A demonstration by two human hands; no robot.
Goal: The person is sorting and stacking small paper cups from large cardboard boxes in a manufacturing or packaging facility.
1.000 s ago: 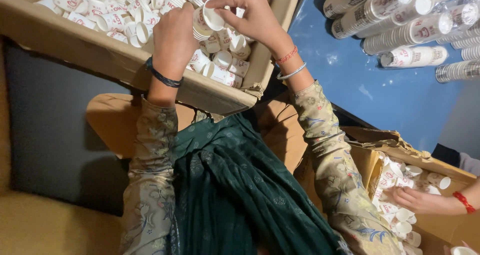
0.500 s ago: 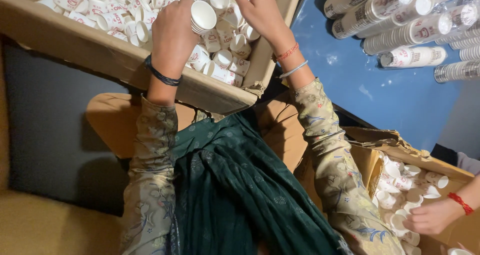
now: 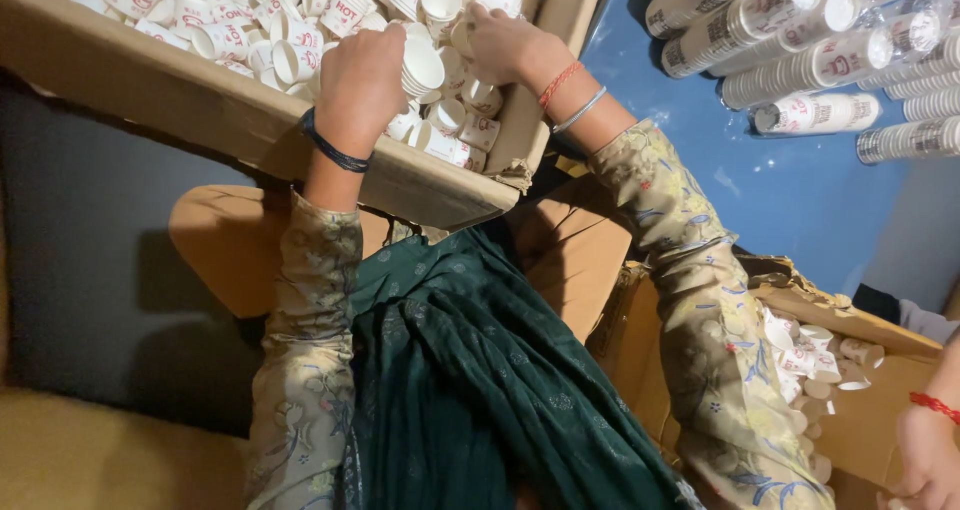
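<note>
My left hand (image 3: 358,82) grips a short stack of small white paper cups (image 3: 420,70) over a cardboard box (image 3: 200,105) full of loose white cups with red print. My right hand (image 3: 503,43) reaches into the cups at the box's right side, its fingers closed around a cup (image 3: 462,38). Both wrists wear bands, and patterned sleeves cover my forearms.
Long sleeves of stacked cups (image 3: 800,40) lie on a blue sheet (image 3: 800,200) at the upper right. A second cardboard box (image 3: 850,370) with loose cups sits at the lower right, where another person's hand (image 3: 925,455) with a red wristband rests. A green cloth covers my lap.
My right hand has dropped from above the stack down into the loose cups at the box's right side. The other person's hand has shifted toward the lower right corner.
</note>
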